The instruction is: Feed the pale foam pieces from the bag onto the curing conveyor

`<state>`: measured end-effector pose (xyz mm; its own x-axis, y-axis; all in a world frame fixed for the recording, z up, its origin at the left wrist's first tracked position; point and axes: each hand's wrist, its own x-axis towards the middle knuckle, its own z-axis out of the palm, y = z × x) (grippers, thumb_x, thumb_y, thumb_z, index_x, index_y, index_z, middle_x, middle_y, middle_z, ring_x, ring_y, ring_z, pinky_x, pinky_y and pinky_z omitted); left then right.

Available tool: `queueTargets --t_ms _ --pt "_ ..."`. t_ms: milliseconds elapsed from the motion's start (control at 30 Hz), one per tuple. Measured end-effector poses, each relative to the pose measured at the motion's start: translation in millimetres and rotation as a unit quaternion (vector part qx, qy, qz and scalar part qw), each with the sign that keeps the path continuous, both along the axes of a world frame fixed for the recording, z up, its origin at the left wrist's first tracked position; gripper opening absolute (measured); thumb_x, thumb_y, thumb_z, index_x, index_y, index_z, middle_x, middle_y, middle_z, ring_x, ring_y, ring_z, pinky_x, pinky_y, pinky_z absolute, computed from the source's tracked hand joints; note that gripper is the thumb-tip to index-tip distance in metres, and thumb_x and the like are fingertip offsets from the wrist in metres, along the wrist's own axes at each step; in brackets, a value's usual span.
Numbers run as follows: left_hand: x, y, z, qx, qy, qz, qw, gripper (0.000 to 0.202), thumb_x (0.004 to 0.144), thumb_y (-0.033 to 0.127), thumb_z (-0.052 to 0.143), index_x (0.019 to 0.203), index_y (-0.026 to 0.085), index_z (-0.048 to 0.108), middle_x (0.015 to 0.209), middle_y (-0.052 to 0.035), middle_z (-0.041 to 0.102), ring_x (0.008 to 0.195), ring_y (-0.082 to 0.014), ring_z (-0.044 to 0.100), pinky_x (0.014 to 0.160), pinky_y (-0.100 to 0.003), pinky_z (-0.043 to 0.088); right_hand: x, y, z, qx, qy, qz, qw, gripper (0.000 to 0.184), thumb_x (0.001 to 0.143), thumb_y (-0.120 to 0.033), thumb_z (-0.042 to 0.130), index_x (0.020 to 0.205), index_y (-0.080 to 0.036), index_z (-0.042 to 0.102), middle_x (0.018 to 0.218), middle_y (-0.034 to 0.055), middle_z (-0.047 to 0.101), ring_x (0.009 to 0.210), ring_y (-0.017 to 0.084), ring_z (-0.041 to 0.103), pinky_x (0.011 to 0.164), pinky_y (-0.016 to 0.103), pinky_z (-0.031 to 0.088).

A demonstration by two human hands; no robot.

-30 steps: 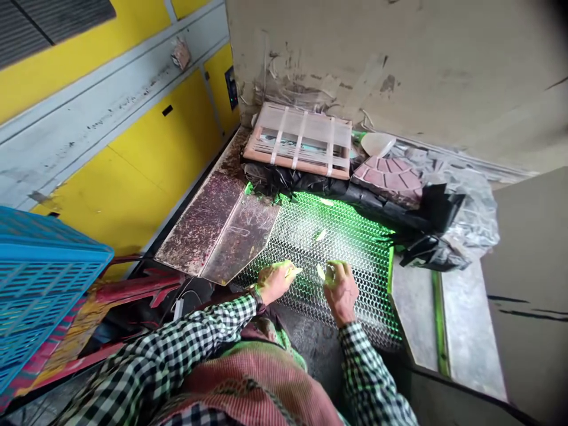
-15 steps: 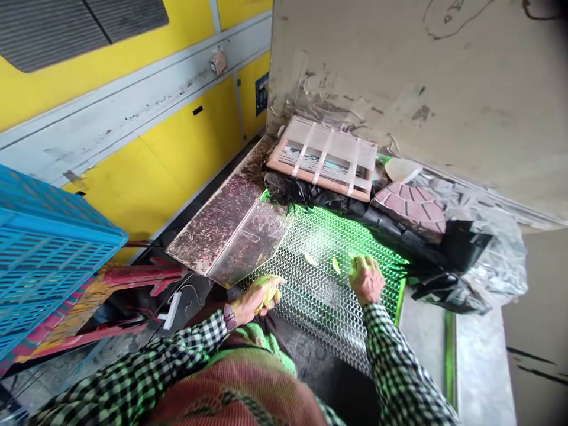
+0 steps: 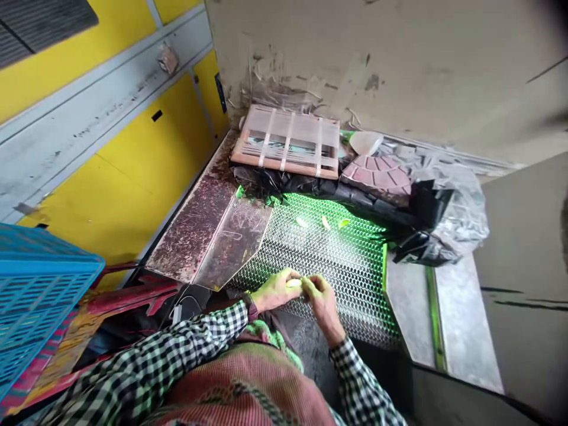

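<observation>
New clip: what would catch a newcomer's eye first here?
The wire mesh glowing green from beneath, at the centre, stands out first. At its near edge the left hand and right hand meet on a small pale piece; three similar pieces lie at its far end. A blue crate sits at far left.

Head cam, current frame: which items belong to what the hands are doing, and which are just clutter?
In hand: left hand and right hand, both pinching a pale piece; green-lit wire mesh beneath them; three loose pale slices farther up it.
Lying about: slatted wooden frame, black plastic sheet, reddish ribbed disc, stained metal plate, blue crate.
</observation>
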<state>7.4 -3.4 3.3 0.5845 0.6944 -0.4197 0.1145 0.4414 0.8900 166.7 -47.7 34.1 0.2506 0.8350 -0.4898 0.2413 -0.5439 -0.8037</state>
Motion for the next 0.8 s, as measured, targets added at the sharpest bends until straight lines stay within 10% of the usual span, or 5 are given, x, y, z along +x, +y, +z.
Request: queueTargets --t_ms 233,400,600,733,800 --pt "-4 -1 -8.6 -0.01 0.028 0.125 0.992 0.024 0.09 0.041 0.061 0.084 0.018 0.065 0.074 -0.0004 0.068 0.06 -0.0126 0.053 0.059 -0.025 0.04 10 2 -9.4 -0.086 0.143 -0.125 0.978 0.045 0.071 -0.058 0.081 0.08 -0.022 0.056 0.065 -0.0033 0.061 0.055 0.014 0.056 0.046 0.023 0.042" --pt "-4 -1 -11.1 -0.06 0.041 0.132 0.989 0.019 0.086 0.038 0.063 0.083 0.02 0.062 0.066 0.0038 0.062 0.052 -0.0107 0.045 0.052 -0.024 0.032 19 7 -13.9 -0.034 -0.073 -0.025 0.996 0.047 0.083 -0.069 0.066 0.082 -0.022 0.06 0.062 -0.0016 0.06 0.051 0.016 0.051 0.047 0.027 0.038" --pt "-16 -6 -14.1 -0.072 0.073 0.124 0.987 0.018 0.083 0.033 0.06 0.071 0.019 0.059 0.059 0.0031 0.059 0.049 -0.0106 0.041 0.051 -0.024 0.029 58 9 -16.1 -0.058 -0.34 0.042 0.938 0.046 0.093 -0.063 0.044 0.089 -0.022 0.066 0.075 0.0047 0.069 0.062 0.02 0.055 0.057 0.029 0.033" --pt "-21 -7 -14.1 -0.076 0.063 0.127 0.987 0.016 0.083 0.033 0.057 0.076 0.019 0.061 0.062 0.0034 0.06 0.051 -0.0108 0.043 0.052 -0.024 0.03 70 13 -5.1 -0.031 -0.442 0.043 0.895 0.046 0.096 -0.057 0.041 0.099 -0.019 0.067 0.078 0.0064 0.067 0.063 0.019 0.052 0.059 0.03 0.032" --pt "-20 -5 -12.3 -0.073 0.056 0.134 0.987 0.016 0.083 0.034 0.059 0.079 0.019 0.063 0.064 0.0031 0.061 0.053 -0.0109 0.045 0.053 -0.023 0.031 60 17 2.4 0.001 -0.392 0.046 0.919 0.048 0.097 -0.06 0.042 0.103 -0.019 0.067 0.085 0.0079 0.068 0.068 0.02 0.054 0.059 0.03 0.036"
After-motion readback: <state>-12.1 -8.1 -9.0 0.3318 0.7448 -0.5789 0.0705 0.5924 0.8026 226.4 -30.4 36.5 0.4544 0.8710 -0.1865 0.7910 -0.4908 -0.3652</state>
